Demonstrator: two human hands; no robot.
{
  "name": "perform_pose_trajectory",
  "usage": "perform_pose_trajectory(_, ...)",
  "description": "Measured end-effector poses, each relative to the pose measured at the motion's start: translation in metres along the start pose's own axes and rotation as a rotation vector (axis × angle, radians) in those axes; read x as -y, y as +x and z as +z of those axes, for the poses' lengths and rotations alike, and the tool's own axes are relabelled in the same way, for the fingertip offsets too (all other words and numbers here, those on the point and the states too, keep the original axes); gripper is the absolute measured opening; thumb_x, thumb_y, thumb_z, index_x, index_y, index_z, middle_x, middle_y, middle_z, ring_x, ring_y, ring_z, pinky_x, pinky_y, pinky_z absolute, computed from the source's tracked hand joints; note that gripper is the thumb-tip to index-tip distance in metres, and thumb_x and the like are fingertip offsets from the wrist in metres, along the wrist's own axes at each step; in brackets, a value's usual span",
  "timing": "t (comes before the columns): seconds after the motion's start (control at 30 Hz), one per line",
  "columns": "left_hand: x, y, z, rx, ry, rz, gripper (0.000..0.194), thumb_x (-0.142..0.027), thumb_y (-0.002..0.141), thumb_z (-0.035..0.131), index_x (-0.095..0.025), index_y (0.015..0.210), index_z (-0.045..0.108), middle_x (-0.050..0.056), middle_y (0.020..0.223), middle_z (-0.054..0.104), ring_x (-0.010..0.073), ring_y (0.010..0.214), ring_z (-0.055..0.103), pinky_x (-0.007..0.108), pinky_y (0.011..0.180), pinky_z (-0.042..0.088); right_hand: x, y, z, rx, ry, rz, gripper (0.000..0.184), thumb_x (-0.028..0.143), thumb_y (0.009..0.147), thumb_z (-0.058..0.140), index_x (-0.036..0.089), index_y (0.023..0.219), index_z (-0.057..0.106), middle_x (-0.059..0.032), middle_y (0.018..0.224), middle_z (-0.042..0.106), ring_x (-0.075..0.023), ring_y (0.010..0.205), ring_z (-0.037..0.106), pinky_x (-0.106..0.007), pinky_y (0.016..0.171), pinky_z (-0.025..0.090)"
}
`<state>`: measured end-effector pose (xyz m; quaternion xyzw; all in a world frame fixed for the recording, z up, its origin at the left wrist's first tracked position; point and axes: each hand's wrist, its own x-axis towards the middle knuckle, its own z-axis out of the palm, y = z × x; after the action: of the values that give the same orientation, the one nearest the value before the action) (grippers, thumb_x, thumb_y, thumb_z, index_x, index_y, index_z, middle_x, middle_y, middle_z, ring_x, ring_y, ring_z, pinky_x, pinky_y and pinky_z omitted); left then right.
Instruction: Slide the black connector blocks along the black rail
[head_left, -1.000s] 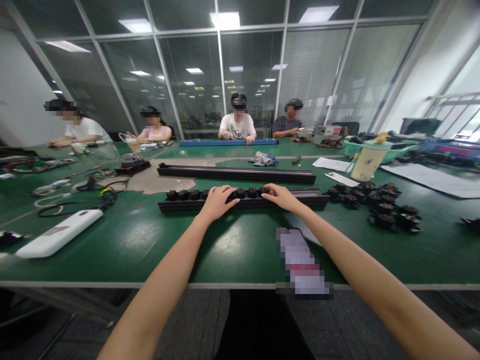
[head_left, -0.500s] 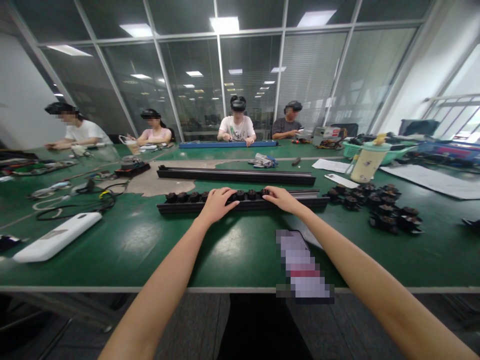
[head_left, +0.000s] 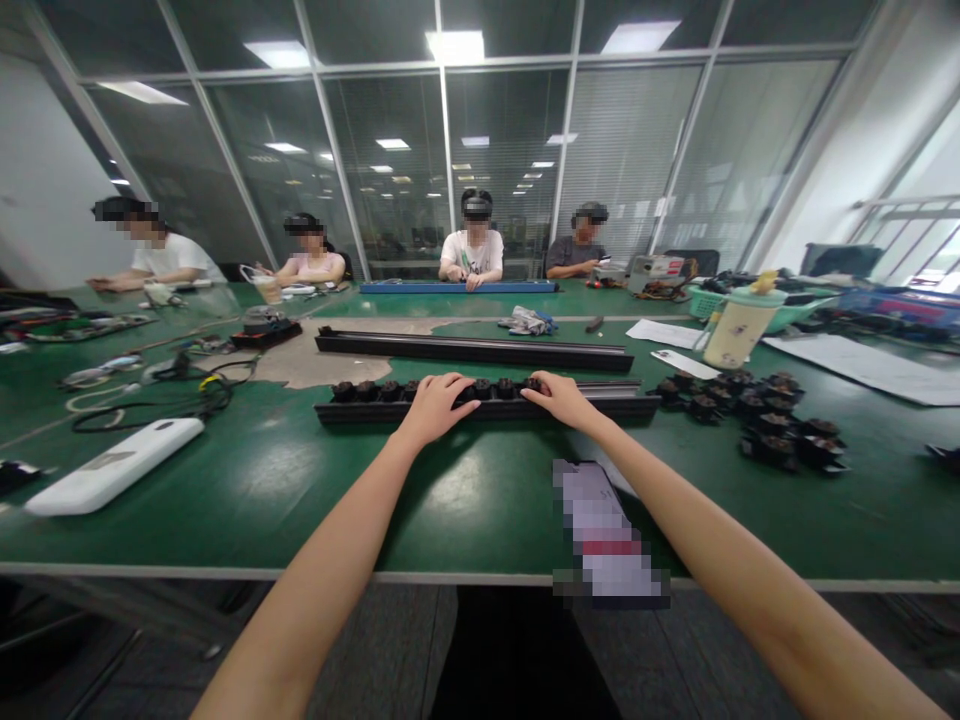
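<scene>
A long black rail (head_left: 600, 408) lies across the table in front of me, with a row of small black round-topped parts (head_left: 365, 390) seated along its left and middle. My left hand (head_left: 436, 405) is laid over the middle of the rail, fingers across the top and thumb on the near side, gripping it. Some of the parts are hidden beneath that hand. To its right, my right hand (head_left: 559, 397) pinches the rightmost small black part (head_left: 533, 383) in the row. Right of this part, the rail's groove shows bare.
A second black rail (head_left: 480, 350) lies behind. Loose black parts (head_left: 776, 420) are heaped at right near a cream cup (head_left: 739, 330). A blurred phone (head_left: 607, 530) is at the front edge, a white case-like object (head_left: 116, 468) at left. Several people sit opposite; one touches a blue rail (head_left: 405, 288).
Both hands stay at nearly the same places on the rail; the right fingers have shifted very slightly around the part. The view has moved a little. Across the table, a person's hand has moved left.
</scene>
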<state>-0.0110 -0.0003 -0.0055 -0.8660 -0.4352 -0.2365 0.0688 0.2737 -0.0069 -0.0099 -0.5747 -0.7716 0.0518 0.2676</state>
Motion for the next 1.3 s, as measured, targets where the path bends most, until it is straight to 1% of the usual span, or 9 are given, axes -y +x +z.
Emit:
perform_pose_trajectory(0.1,-0.0002,0.0004,0.0001,0.000,0.005,0.005,0.043,-0.047,0.103,0.057,-0.024,0.138,0.064,0.009,0.140,0.066,0.0287,0.131,0.059,0.047,0.117,0.036,0.0016,-0.0005,-0.0011,0.005,-0.016,0.007,0.028,0.040,0.100,0.059,0.016,0.112,0.067,-0.0054,0.086,0.068,-0.0195,0.077,0.058,-0.030,0.072,0.035)
perform_pose_trajectory(0.27,0.0002,0.0009,0.0003,0.005,0.010,0.003,0.043,-0.048,0.103,0.056,-0.025,0.138,0.064,0.010,0.141,0.066,0.0292,0.131,0.059,0.048,0.116,0.036,0.0032,-0.0020,-0.0019,0.003,-0.034,0.017,0.024,0.039,0.100,0.057,0.017,0.104,0.066,-0.0061,0.088,0.069,-0.0197,0.077,0.058,-0.030,0.072,0.033)
perform_pose_trajectory(0.53,-0.0009,0.0010,-0.0008,0.011,0.004,-0.005,0.042,-0.048,0.103,0.055,-0.027,0.138,0.064,0.010,0.141,0.065,0.0290,0.132,0.059,0.048,0.116,0.036,0.0028,-0.0015,-0.0038,0.017,-0.010,0.024,0.024,0.041,0.099,0.057,0.019,0.103,0.066,-0.0057,0.089,0.070,-0.0217,0.083,0.060,-0.032,0.075,0.032)
perform_pose_trajectory(0.7,-0.0024,0.0012,-0.0028,0.019,0.000,-0.005,0.043,-0.048,0.103,0.055,-0.025,0.138,0.064,0.011,0.142,0.064,0.0293,0.132,0.058,0.047,0.116,0.036,0.0044,-0.0019,-0.0033,0.019,-0.027,0.049,0.027,0.043,0.099,0.054,0.020,0.106,0.066,-0.0066,0.093,0.071,-0.0237,0.089,0.062,-0.033,0.079,0.028)
perform_pose_trajectory(0.87,-0.0039,0.0010,-0.0041,0.026,0.002,-0.014,0.043,-0.048,0.103,0.055,-0.025,0.138,0.064,0.011,0.142,0.064,0.0297,0.132,0.057,0.047,0.116,0.036,0.0025,0.0008,0.0005,0.015,-0.052,0.072,0.027,0.041,0.099,0.054,0.019,0.108,0.066,-0.0089,0.099,0.072,-0.0256,0.094,0.062,-0.034,0.080,0.027)
perform_pose_trajectory(1.3,-0.0037,0.0009,-0.0047,0.016,-0.005,0.005,0.043,-0.048,0.103,0.055,-0.024,0.137,0.064,0.011,0.141,0.065,0.0296,0.133,0.058,0.048,0.116,0.036,-0.0011,0.0010,-0.0028,0.013,-0.039,0.088,0.026,0.040,0.098,0.058,0.019,0.110,0.068,-0.0078,0.095,0.073,-0.0241,0.091,0.063,-0.032,0.076,0.026)
